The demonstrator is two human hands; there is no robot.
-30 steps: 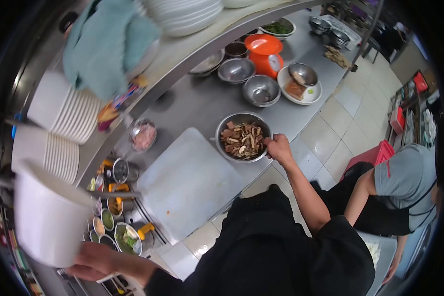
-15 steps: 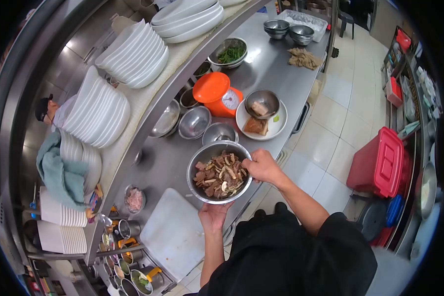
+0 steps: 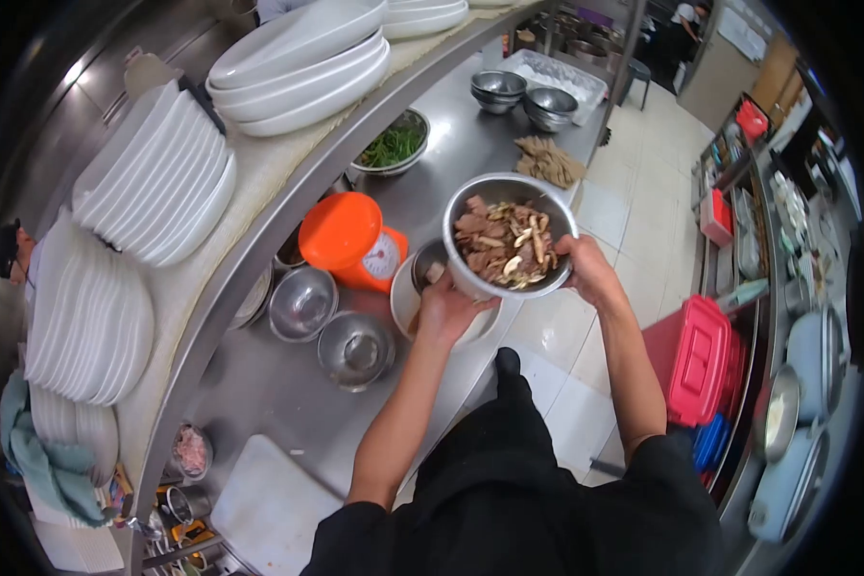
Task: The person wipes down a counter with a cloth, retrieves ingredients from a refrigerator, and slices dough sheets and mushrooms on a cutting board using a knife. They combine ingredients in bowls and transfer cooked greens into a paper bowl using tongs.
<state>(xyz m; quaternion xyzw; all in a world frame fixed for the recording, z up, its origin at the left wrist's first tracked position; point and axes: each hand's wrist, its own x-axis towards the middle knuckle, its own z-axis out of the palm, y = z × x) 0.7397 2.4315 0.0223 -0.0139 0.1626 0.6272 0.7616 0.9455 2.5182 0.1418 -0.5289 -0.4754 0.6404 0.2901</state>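
Observation:
A steel mixing bowl (image 3: 466,273) is held up between both my hands, tilted slightly. Inside it lie brown cooked meat slices (image 3: 501,235) with pale strips that look like mushroom. My left hand (image 3: 448,309) supports the bowl from below at its near left side. At the right rim my right hand (image 3: 586,264) grips the edge, thumb on top. Beneath the held bowl, a white plate (image 3: 403,305) with a smaller steel bowl (image 3: 424,264) is partly hidden on the counter. Just left of these stands an orange kitchen scale (image 3: 344,230).
Two steel bowls (image 3: 355,348) sit left of my arms, near a white cutting board (image 3: 269,504). White dishes (image 3: 154,173) crowd the shelf at left. Beyond are a bowl of greens (image 3: 394,144), a brown cloth (image 3: 549,161) and a red bin (image 3: 686,360) on the right.
The bowl of meat has moved forward and right along the counter, now over the white plate. My left hand has come up at its side, and the camera view has shifted.

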